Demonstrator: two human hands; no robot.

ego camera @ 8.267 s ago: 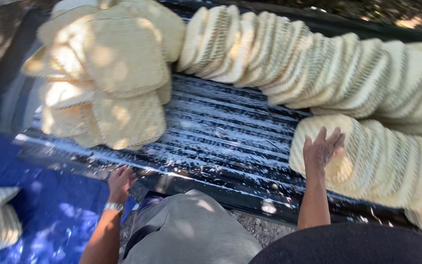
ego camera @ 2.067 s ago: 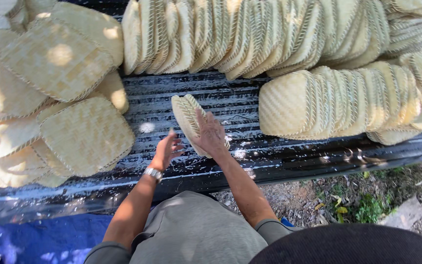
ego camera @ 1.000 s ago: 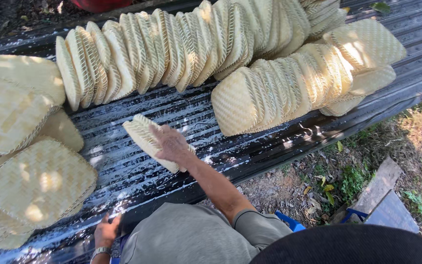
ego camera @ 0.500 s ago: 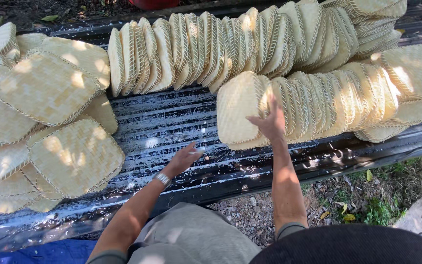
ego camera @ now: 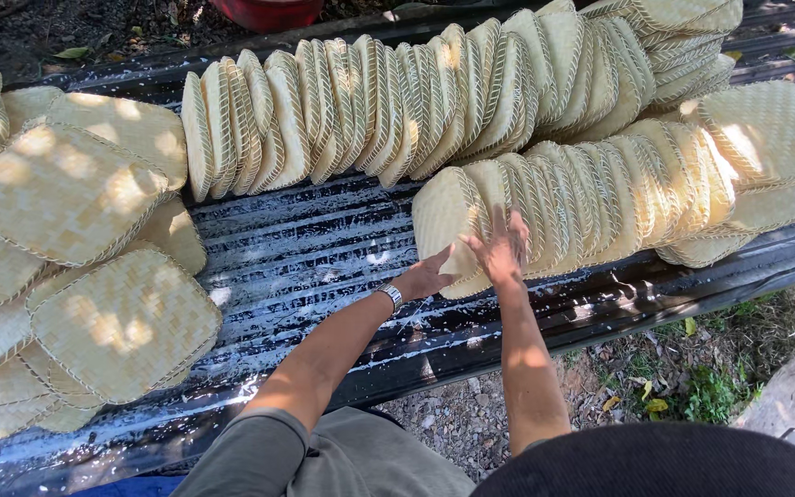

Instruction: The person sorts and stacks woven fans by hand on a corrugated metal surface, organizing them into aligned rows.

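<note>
- Left hand (ego camera: 430, 276) open, palm flat against end woven tray (ego camera: 443, 221) from below.
- Right hand (ego camera: 505, 247) open, fingers spread, pressing tray's upper edge; nothing clasped.
- Tray row (ego camera: 618, 193) leaning just beyond right hand.

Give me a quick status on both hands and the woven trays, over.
Left hand and right hand both flat on the end tray of the near row, gripping nothing. Tray stands on edge against the row. Wet corrugated sheet below, nothing blocking.

Strong dappled sunlight is cast over the frame; bright patches are blown out on the woven trays (ego camera: 94, 198) at left and upper right, glare is thrown off the wet dark sheet (ego camera: 305, 258), focus is kept sharp
</note>
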